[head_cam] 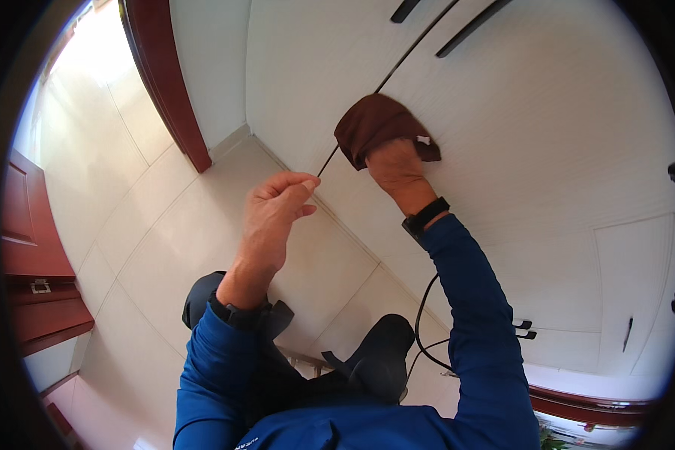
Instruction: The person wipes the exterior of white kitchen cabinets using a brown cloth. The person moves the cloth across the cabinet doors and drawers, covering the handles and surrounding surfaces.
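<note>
A brown cloth (374, 124) with a small white tag lies against the white cabinet doors (517, 140), across the dark gap between them. My right hand (396, 163) holds it there; the cloth hides its fingers. Lower and to the left, my left hand (278, 208) is closed, thumb and forefinger together, and nothing shows between them. Its fingertips appear in front of the lower end of the gap; whether they touch the door cannot be told. Black bar handles (472, 28) sit on the doors above the cloth.
Beige floor tiles (163, 247) run along the cabinet's foot. A dark red door frame (171, 90) stands at the left, with a red wooden door (34, 219) beyond. A black cable (420, 320) loops beside my right knee. More handles (524, 334) are at the lower right.
</note>
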Available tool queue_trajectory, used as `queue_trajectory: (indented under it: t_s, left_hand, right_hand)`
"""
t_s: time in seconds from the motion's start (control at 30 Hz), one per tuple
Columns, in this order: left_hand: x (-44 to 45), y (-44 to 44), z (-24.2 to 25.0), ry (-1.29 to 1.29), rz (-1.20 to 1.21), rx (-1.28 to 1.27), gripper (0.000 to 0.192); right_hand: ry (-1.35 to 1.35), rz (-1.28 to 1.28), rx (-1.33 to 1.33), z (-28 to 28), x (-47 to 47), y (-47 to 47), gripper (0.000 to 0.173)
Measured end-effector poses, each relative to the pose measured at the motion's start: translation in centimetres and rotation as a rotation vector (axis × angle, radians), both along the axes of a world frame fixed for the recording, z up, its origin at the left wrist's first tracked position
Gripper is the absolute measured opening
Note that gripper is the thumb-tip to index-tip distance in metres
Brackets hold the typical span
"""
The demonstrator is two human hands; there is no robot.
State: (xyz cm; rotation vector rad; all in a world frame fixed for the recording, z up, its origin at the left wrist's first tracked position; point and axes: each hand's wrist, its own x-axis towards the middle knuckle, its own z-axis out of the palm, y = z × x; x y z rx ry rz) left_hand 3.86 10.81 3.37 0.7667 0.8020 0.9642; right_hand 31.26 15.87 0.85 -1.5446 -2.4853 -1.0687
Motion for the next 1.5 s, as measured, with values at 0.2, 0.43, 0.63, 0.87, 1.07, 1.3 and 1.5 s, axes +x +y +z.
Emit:
queue_trajectory:
  t_s: [0.2, 0.43, 0.63, 0.87, 1.07, 1.3, 1.5]
  left_hand:
    - [-2.3, 0.5, 0.2, -0.088, 0.067, -0.024, 0.018]
    - [-3.4, 0.1, 0.7, -0.041, 0.049, -0.058, 0.018]
    - [-4.4, 0.5, 0.9, -0.019, 0.063, -0.071, 0.02]
    - [-5.3, 0.2, 1.2, -0.05, 0.045, -0.092, 0.019]
    - [-5.2, 0.7, 0.9, 0.027, 0.01, -0.074, 0.02]
    - [-4.2, 0.1, 1.0, 0.085, -0.006, -0.028, 0.02]
    - [-1.8, 0.3, 1.1, 0.077, -0.016, -0.033, 0.019]
  right_hand:
    - [0.066, 0.05, -0.16, -10.7, 0.0, -0.1, 0.007]
    - [0.16, 0.045, -0.417, -22.0, 0.5, -0.5, 0.008]
    - [0.239, 0.026, -0.582, -29.5, 1.2, -1.2, 0.008]
    - [0.179, -0.013, -0.707, -33.6, 1.6, -1.8, 0.011]
    - [0.156, -0.171, -0.77, -34.5, 2.1, -4.2, 0.014]
    - [1.029, 0.152, -0.714, -32.9, 6.5, -10.7, 0.019]
    - [0.292, -0.05, -0.586, -24.7, 9.2, -19.3, 0.019]
